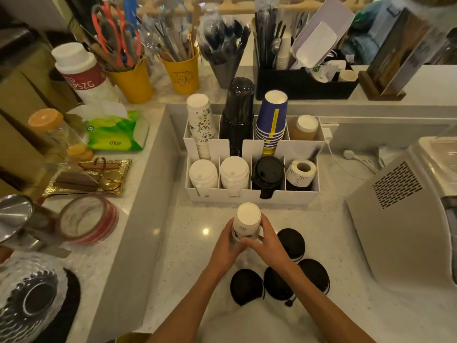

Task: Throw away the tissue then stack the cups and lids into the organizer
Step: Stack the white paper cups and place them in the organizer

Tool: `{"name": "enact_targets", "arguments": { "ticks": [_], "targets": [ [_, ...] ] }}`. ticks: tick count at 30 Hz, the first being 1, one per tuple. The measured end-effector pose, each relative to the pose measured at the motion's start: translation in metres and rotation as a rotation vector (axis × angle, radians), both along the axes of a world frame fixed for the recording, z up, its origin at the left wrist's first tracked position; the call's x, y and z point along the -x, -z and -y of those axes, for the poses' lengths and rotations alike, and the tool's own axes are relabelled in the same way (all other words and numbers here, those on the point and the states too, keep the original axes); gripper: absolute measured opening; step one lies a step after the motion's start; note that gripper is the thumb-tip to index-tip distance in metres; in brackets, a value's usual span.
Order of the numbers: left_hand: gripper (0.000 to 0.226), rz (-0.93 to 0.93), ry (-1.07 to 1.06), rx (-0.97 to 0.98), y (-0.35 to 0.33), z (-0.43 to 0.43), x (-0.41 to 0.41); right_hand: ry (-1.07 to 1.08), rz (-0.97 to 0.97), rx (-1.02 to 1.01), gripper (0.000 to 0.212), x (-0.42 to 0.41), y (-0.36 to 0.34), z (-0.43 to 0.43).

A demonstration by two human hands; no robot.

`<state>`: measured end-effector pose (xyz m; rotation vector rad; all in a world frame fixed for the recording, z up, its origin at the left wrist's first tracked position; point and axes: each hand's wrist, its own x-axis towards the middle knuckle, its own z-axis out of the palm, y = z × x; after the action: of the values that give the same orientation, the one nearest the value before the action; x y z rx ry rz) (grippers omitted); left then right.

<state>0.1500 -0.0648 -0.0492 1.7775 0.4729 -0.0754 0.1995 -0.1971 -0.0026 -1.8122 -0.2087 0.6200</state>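
Both hands hold an upside-down white paper cup (pixel 247 220) above the counter, just in front of the white organizer (pixel 249 195). My left hand (pixel 227 241) grips its left side and my right hand (pixel 268 240) wraps its right side and bottom. Several black lids (pixel 246 285) lie on the counter beneath and beside my wrists. The organizer's back row holds a white floral cup stack (pixel 201 122), a black cup stack (pixel 238 112), a blue cup stack (pixel 272 117) and a brown cup (pixel 303 128). Its front row holds white lids (pixel 233 173), black lids (pixel 267 174) and a label roll (pixel 300 172).
A grey machine (pixel 395 214) stands to the right. On the raised ledge to the left are a green tissue pack (pixel 116 132), a gold tray (pixel 86 178) and tape rolls (pixel 87 219). Yellow utensil buckets (pixel 183 73) and a black caddy (pixel 304 82) line the back.
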Motion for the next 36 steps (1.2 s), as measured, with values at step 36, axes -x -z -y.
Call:
{"name": "enact_targets", "arguments": {
  "ticks": [36],
  "targets": [
    [0.055, -0.097, 0.245, -0.938, 0.054, -0.093, 0.048, -0.014, 0.595, -0.093, 0.082, -0.169, -0.234, -0.187]
  ]
}}
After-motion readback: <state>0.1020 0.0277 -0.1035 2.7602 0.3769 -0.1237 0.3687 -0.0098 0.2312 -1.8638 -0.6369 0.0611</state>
